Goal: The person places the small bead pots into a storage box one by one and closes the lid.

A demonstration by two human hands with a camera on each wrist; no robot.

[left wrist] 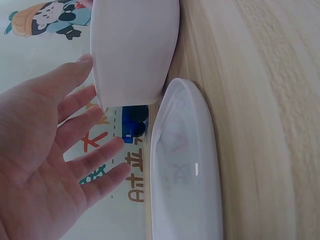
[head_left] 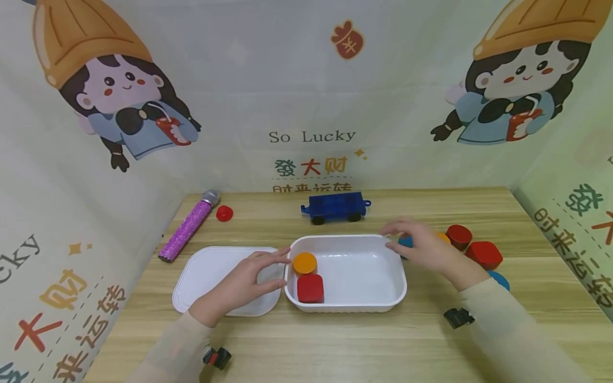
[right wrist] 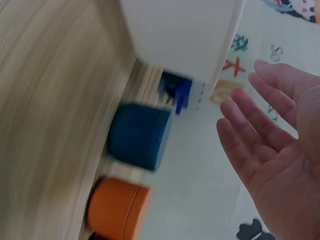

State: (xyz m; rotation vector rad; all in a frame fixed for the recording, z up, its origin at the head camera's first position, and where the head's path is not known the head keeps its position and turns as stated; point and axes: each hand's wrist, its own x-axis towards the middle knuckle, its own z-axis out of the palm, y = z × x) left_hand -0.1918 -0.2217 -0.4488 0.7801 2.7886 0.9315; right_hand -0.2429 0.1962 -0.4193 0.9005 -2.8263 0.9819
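A white rectangular box (head_left: 361, 271) stands mid-table, with an orange round block (head_left: 305, 263) and a red squarish block (head_left: 310, 288) inside its left end. My left hand (head_left: 249, 279) is at the box's left wall, thumb and fingertips at the rim, palm facing it with fingers spread in the left wrist view. Over the right end of the box hovers my right hand (head_left: 421, 247), its fingers loosely extended and holding nothing in the right wrist view. Below that hand sit a blue round block (right wrist: 140, 136) and an orange round block (right wrist: 119, 207). The white lid (head_left: 210, 274) lies left of the box, partly under my left hand.
Behind the box stands a blue toy wagon (head_left: 337, 207). At the back left lie a pink glittery microphone (head_left: 189, 227) and a small red piece (head_left: 224, 214). A red round block (head_left: 458, 237), another red block (head_left: 485, 255) and a blue one (head_left: 499, 280) sit at right.
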